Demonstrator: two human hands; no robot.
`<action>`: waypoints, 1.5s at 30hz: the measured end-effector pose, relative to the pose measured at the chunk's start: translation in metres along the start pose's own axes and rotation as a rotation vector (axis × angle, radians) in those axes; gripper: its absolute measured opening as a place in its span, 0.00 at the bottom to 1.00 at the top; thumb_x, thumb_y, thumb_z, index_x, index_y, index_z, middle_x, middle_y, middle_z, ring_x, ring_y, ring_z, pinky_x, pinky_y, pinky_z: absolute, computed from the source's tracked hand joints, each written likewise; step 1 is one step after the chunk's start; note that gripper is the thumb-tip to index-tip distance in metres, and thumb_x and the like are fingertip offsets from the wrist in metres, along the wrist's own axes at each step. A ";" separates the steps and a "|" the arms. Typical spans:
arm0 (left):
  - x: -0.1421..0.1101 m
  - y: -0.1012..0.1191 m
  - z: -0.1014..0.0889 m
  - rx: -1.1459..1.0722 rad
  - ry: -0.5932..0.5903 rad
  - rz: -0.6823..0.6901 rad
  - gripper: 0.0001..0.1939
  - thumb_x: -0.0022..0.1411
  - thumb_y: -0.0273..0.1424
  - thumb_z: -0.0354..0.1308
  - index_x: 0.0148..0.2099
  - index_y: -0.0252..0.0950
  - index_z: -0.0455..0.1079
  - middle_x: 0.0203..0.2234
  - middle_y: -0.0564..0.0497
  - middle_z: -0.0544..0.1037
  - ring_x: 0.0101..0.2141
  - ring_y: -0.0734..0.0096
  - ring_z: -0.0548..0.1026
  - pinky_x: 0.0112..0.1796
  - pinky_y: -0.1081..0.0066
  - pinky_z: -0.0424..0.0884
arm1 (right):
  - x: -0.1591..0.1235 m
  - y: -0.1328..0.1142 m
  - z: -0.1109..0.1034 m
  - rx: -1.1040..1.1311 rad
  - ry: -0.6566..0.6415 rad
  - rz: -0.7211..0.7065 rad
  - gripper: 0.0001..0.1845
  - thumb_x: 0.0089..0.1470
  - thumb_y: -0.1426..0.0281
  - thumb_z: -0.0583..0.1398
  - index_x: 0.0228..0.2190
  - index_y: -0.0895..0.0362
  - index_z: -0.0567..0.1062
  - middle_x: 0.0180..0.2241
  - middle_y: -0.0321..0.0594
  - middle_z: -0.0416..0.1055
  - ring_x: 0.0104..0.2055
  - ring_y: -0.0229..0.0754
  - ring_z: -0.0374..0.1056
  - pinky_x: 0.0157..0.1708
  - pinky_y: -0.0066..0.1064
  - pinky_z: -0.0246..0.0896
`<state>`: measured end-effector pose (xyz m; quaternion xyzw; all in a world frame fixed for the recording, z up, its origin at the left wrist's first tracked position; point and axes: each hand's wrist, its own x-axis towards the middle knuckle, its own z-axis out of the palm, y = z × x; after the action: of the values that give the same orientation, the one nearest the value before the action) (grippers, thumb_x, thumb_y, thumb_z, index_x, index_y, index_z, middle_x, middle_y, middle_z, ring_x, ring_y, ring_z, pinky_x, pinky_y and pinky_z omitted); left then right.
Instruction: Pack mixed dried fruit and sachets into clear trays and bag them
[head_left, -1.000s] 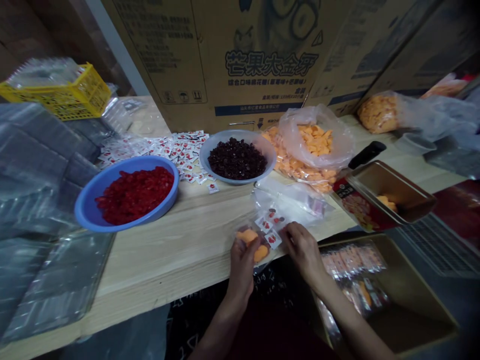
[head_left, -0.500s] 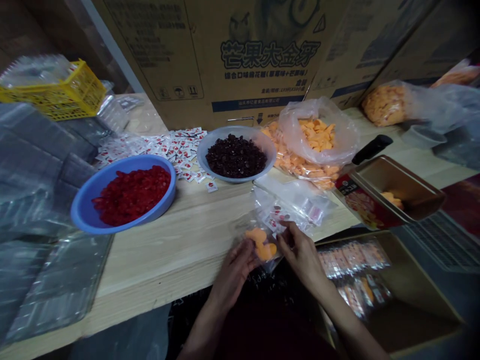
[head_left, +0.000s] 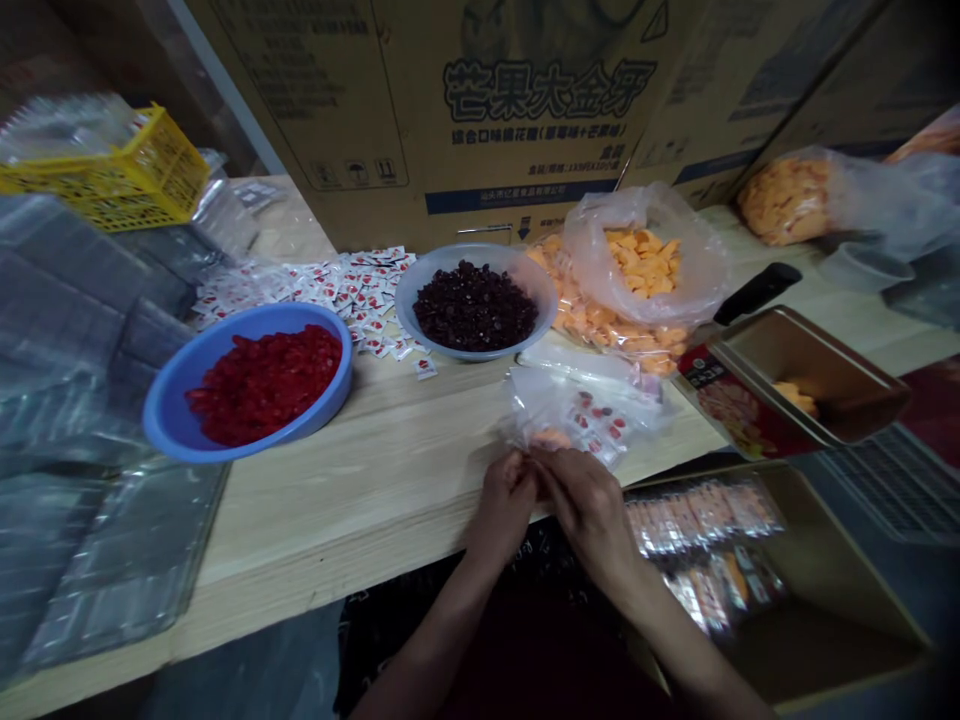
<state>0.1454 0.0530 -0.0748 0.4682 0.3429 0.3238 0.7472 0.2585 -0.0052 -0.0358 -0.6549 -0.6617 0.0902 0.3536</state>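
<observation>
My left hand [head_left: 504,500] and my right hand [head_left: 583,505] meet at the near edge of the wooden table [head_left: 360,500]. Both pinch the near edge of a small clear packet [head_left: 559,425] that lies flat on the table. Orange pieces and small red-and-white sachets show inside the packet. The fingers of both hands are closed on its edge. Behind them stand a blue bowl of red pieces [head_left: 251,385] and a grey bowl of dark pieces [head_left: 474,305].
A plastic bag of orange pieces [head_left: 637,275] sits at the right back, with loose sachets [head_left: 330,290] at the left back. A metal tray with a black handle [head_left: 802,375] stands at right. A box of filled packets [head_left: 705,520] lies below. Cardboard cartons [head_left: 480,110] line the back.
The packet has gone from held up between my hands to lying flat on the table. My hands have come together at its near edge.
</observation>
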 end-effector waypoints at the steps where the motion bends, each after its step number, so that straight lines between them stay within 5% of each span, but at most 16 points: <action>1: 0.002 -0.005 -0.002 0.079 0.044 0.026 0.10 0.63 0.34 0.57 0.39 0.35 0.76 0.31 0.50 0.80 0.34 0.66 0.76 0.37 0.69 0.71 | -0.002 -0.002 0.001 0.016 0.005 0.005 0.15 0.67 0.75 0.53 0.48 0.54 0.75 0.40 0.44 0.77 0.41 0.48 0.73 0.41 0.39 0.65; 6: 0.001 -0.022 -0.016 0.522 0.246 0.151 0.07 0.54 0.25 0.59 0.25 0.37 0.67 0.22 0.54 0.71 0.27 0.70 0.68 0.31 0.71 0.62 | -0.016 0.001 0.011 0.050 0.005 0.026 0.15 0.67 0.75 0.53 0.49 0.51 0.76 0.42 0.43 0.78 0.43 0.48 0.73 0.44 0.42 0.67; 11: -0.003 -0.015 -0.032 0.677 0.497 0.322 0.11 0.55 0.32 0.65 0.32 0.39 0.64 0.32 0.53 0.69 0.33 0.68 0.68 0.35 0.70 0.63 | -0.037 0.006 0.019 0.079 0.006 0.021 0.16 0.67 0.73 0.54 0.51 0.50 0.76 0.48 0.44 0.76 0.51 0.49 0.72 0.51 0.46 0.68; 13: -0.004 -0.011 -0.037 0.649 0.394 0.309 0.08 0.60 0.34 0.61 0.39 0.39 0.67 0.35 0.51 0.72 0.35 0.68 0.71 0.37 0.70 0.65 | -0.047 0.005 0.022 0.040 -0.031 0.032 0.17 0.66 0.70 0.57 0.54 0.50 0.74 0.51 0.47 0.74 0.55 0.53 0.69 0.53 0.50 0.67; 18: -0.010 -0.003 -0.040 0.502 0.209 0.155 0.05 0.64 0.34 0.56 0.37 0.38 0.68 0.26 0.53 0.75 0.29 0.70 0.73 0.33 0.72 0.67 | -0.067 0.008 0.038 -0.129 -0.131 -0.021 0.45 0.59 0.67 0.64 0.70 0.54 0.49 0.71 0.56 0.45 0.72 0.63 0.40 0.64 0.66 0.46; 22: -0.025 0.015 -0.037 0.323 0.093 -0.040 0.10 0.60 0.38 0.61 0.33 0.38 0.66 0.21 0.55 0.73 0.21 0.73 0.70 0.25 0.74 0.66 | -0.070 0.014 0.033 -0.170 -0.078 -0.110 0.36 0.65 0.79 0.51 0.70 0.49 0.49 0.68 0.48 0.54 0.71 0.51 0.46 0.67 0.60 0.46; 25: -0.038 0.037 -0.036 0.340 -0.057 -0.113 0.11 0.60 0.40 0.62 0.35 0.38 0.69 0.21 0.55 0.73 0.22 0.73 0.71 0.25 0.74 0.67 | -0.069 0.011 0.003 -0.113 -0.067 -0.168 0.32 0.66 0.79 0.49 0.69 0.53 0.54 0.64 0.48 0.62 0.69 0.48 0.53 0.66 0.55 0.53; 29: -0.039 0.058 -0.033 0.392 -0.194 -0.151 0.24 0.57 0.39 0.67 0.54 0.42 0.69 0.32 0.52 0.80 0.33 0.67 0.78 0.36 0.69 0.73 | -0.069 0.006 -0.051 0.022 0.010 -0.135 0.28 0.66 0.78 0.49 0.65 0.56 0.63 0.60 0.47 0.69 0.65 0.44 0.61 0.64 0.48 0.61; 36: -0.023 0.049 -0.031 0.484 0.032 -0.135 0.29 0.54 0.46 0.67 0.56 0.43 0.70 0.38 0.50 0.81 0.36 0.64 0.77 0.40 0.66 0.75 | -0.109 0.027 -0.169 -0.052 0.664 0.486 0.13 0.63 0.72 0.59 0.45 0.50 0.81 0.45 0.39 0.80 0.48 0.46 0.76 0.50 0.42 0.73; 41: -0.015 0.033 -0.050 0.480 0.112 -0.170 0.31 0.51 0.49 0.68 0.54 0.43 0.72 0.40 0.49 0.82 0.42 0.59 0.79 0.42 0.65 0.77 | -0.191 0.089 -0.240 -0.194 0.929 0.676 0.12 0.59 0.66 0.63 0.44 0.54 0.82 0.43 0.46 0.80 0.44 0.46 0.77 0.48 0.39 0.70; 45: -0.016 0.031 -0.040 0.520 0.098 -0.218 0.29 0.52 0.50 0.68 0.53 0.43 0.73 0.39 0.50 0.83 0.44 0.58 0.80 0.43 0.64 0.78 | -0.259 0.169 -0.245 -0.432 0.918 0.899 0.15 0.58 0.66 0.60 0.42 0.60 0.82 0.41 0.51 0.80 0.41 0.46 0.76 0.44 0.37 0.68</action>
<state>0.0986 0.0701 -0.0561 0.5884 0.4985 0.1650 0.6149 0.5094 -0.3087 -0.0450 -0.8943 -0.1110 -0.1930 0.3881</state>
